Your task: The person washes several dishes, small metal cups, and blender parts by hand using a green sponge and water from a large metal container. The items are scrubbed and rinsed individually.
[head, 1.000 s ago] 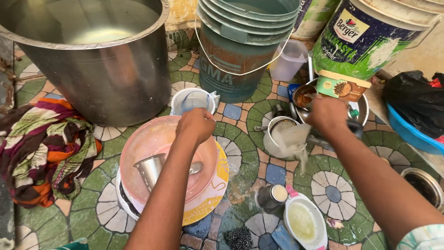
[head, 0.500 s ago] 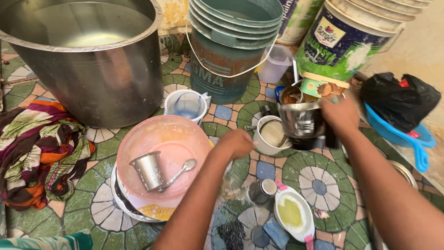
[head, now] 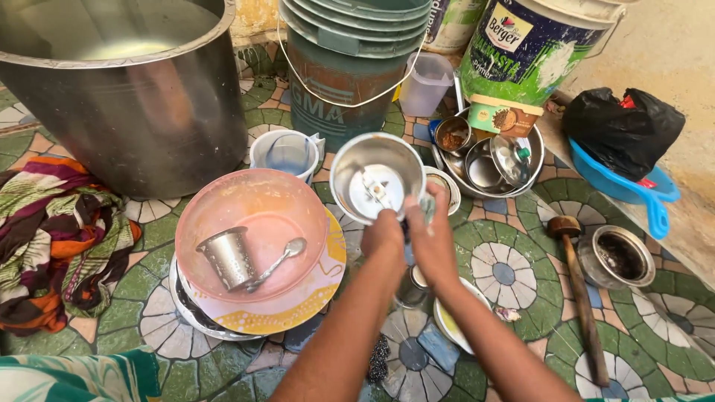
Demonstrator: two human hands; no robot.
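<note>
Both hands are gripping a steel jar with a blade at its bottom — the left hand and right hand are closing side by side on its near rim, tilting its open mouth toward the camera above the tiled floor, just right of the pink bowl holding a cup and spoon. The washing step seems in hand, so turning the jar calls for a firm hold. Behind, a white-and-blue paint bucket is standing right of stacked green buckets — a small green-and-tan box is sitting before it.
</note>
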